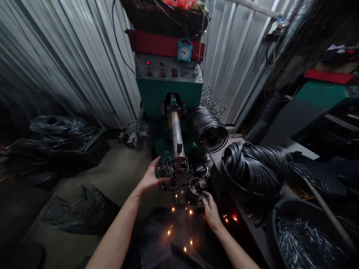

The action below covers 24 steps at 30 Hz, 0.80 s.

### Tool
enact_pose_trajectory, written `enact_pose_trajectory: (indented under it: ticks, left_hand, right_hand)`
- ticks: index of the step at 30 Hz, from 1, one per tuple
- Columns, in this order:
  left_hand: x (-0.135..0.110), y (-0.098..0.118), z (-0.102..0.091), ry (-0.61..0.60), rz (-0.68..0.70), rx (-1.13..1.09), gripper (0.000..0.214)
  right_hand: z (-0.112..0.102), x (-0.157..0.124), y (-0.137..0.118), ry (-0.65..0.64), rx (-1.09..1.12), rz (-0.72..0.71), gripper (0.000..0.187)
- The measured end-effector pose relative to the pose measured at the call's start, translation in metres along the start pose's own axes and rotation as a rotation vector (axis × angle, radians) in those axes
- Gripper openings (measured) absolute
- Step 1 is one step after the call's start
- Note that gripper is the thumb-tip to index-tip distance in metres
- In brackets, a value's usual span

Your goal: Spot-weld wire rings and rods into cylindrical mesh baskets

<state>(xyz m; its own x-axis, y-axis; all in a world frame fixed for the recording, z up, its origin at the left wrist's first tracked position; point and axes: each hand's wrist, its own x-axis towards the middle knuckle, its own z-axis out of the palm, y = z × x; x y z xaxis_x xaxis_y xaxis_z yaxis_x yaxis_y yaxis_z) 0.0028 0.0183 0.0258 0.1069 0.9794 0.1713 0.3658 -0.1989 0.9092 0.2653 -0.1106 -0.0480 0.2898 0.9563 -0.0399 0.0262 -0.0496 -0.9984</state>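
My left hand (150, 178) grips the left side of a round wire basket (174, 175), thumb across its near side and fingers behind. The basket sits at the lower end of the thick metal electrode arm (177, 138) of a green spot welding machine (151, 89). My right hand (209, 209) is right of the basket with its fingers pinched together; what they hold is too dark and blurred to make out. Just beyond those fingertips is a small round metal dish (198, 186). Bright sparks (173, 209) fly below the basket, over a dark apron (165, 239) on my lap.
Wire rings (209, 130) hang right of the machine. More rings (252, 164) fill a tub, and a black bucket (273, 224) holds short wire pieces (305, 239). At left are a crate of rings (92, 144) and a dark plastic bag (78, 209). A blue clock (185, 51) hangs above.
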Motion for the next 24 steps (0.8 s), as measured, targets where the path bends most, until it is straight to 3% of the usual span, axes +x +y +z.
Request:
enact_pose_trajectory:
  ticks: [4, 8, 13, 16, 20, 24]
  left_hand:
    - [-0.027, -0.023, 0.008, 0.046, -0.114, -0.157, 0.108]
    - [-0.034, -0.032, 0.03, 0.109, -0.18, -0.378, 0.104]
    - [-0.032, -0.034, 0.038, 0.236, -0.178, -0.495, 0.1]
    - [-0.04, -0.034, 0.032, 0.272, -0.15, -0.471, 0.093]
    - [-0.068, -0.027, 0.02, 0.205, -0.069, -0.256, 0.086]
    - [-0.094, -0.005, 0.013, 0.173, 0.069, 0.04, 0.077]
  right_hand:
    - [-0.009, -0.013, 0.024, 0.056, 0.202, 0.159, 0.027]
    - [-0.012, 0.013, 0.011, 0.127, 0.595, 0.44, 0.023]
    - [-0.029, 0.017, -0.011, 0.01, 0.807, 0.577, 0.018]
    - [-0.036, 0.004, -0.009, 0.048, 0.639, 0.468, 0.02]
    - [-0.043, -0.02, 0.014, 0.137, 0.137, 0.174, 0.026]
    - [-0.049, -0.039, 0.02, -0.002, -0.318, -0.06, 0.028]
